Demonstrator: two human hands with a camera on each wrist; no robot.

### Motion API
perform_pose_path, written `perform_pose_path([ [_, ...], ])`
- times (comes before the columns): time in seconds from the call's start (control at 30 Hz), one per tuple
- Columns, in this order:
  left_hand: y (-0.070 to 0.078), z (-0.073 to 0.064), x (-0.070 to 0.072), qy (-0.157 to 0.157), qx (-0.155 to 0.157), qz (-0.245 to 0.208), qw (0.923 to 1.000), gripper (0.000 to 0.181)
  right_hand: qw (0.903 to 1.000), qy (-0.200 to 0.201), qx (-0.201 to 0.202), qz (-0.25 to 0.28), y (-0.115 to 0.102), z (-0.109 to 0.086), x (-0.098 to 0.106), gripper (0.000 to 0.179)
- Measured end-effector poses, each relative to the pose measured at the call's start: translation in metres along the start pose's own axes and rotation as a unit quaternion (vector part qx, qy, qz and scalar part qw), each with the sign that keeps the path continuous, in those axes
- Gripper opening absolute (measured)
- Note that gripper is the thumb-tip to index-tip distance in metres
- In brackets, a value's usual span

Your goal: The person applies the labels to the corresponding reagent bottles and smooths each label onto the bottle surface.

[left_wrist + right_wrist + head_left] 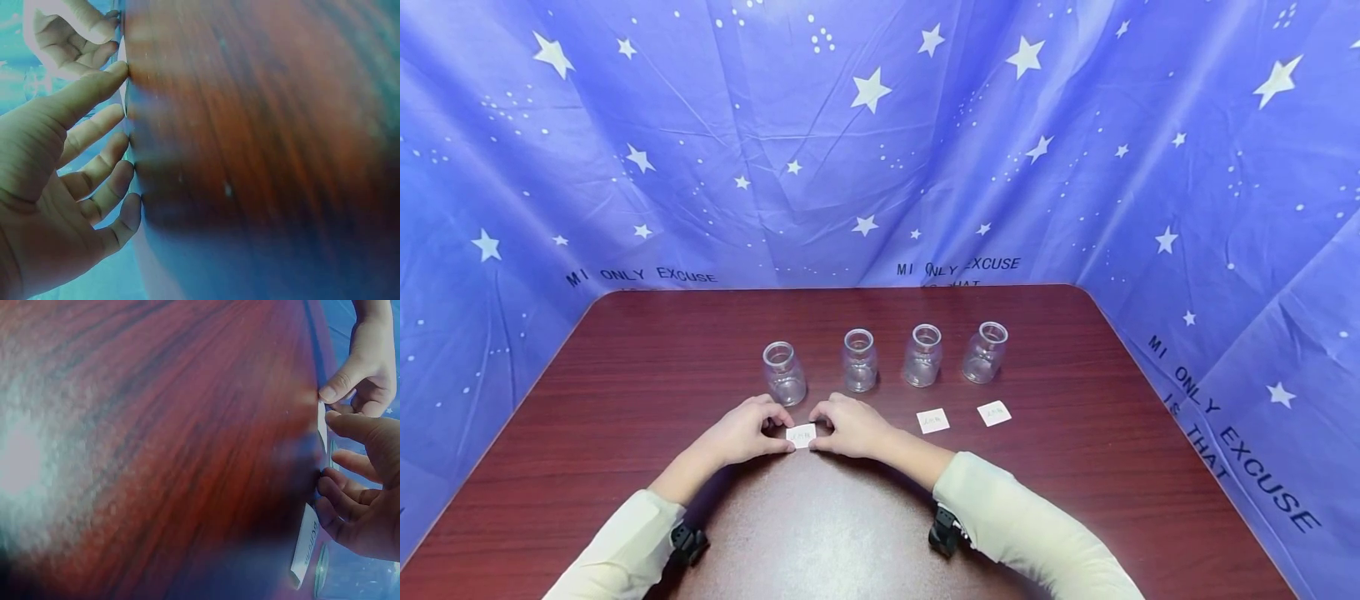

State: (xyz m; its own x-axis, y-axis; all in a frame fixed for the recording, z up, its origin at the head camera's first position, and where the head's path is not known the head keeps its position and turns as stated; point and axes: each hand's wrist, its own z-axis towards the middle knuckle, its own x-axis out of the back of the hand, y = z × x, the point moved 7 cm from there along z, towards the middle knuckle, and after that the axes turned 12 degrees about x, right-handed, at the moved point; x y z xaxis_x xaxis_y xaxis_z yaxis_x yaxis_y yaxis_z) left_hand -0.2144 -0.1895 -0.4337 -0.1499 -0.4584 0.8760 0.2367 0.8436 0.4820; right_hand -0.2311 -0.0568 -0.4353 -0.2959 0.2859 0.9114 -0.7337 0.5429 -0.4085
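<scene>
A small white paper slip [801, 436] with faint handwriting lies on the table between both hands. My left hand [748, 429] touches its left side, index fingertip by the upper corner and thumb by the lower one. On the opposite side my right hand [853, 427] has its thumb and index finger spread at the right corners. In the left wrist view, the left fingertips [128, 140] rest along the tabletop, apart from each other. The right wrist view shows the slip [322, 425] edge-on, right at both thumbs. A clear glass jar [786, 379] stands just behind the slip.
Three more clear open jars stand to the right: one jar [860, 367], another [922, 360] and the rightmost [985, 357]. Two written slips, one [933, 421] and another [994, 413], lie in front of the right-hand jars. A starry blue curtain [820, 125] surrounds the brown table [1060, 500].
</scene>
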Motion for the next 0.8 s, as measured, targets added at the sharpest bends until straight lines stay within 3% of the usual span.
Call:
perform_pose_path([
  [0.23, 0.0006, 0.0002, -0.0004, 0.0, -0.017, -0.01, 0.9998, 0.023, 0.9999, -0.001, 0.001, -0.014, -0.0001, 0.002, -0.0033, 0.035],
  [0.5, 0.0073, -0.0033, 0.0031, 0.042, -0.085, -0.039, 0.9947, 0.023, 0.9998, 0.004, -0.001, -0.018, -0.0024, 0.0017, -0.0016, 0.027],
  [0.8, 0.0007, 0.0008, -0.0022, 0.003, -0.039, -0.033, 0.9987, 0.022, 0.997, 0.002, 0.02, -0.074, -0.0087, 0.0004, 0.0011, 0.024],
])
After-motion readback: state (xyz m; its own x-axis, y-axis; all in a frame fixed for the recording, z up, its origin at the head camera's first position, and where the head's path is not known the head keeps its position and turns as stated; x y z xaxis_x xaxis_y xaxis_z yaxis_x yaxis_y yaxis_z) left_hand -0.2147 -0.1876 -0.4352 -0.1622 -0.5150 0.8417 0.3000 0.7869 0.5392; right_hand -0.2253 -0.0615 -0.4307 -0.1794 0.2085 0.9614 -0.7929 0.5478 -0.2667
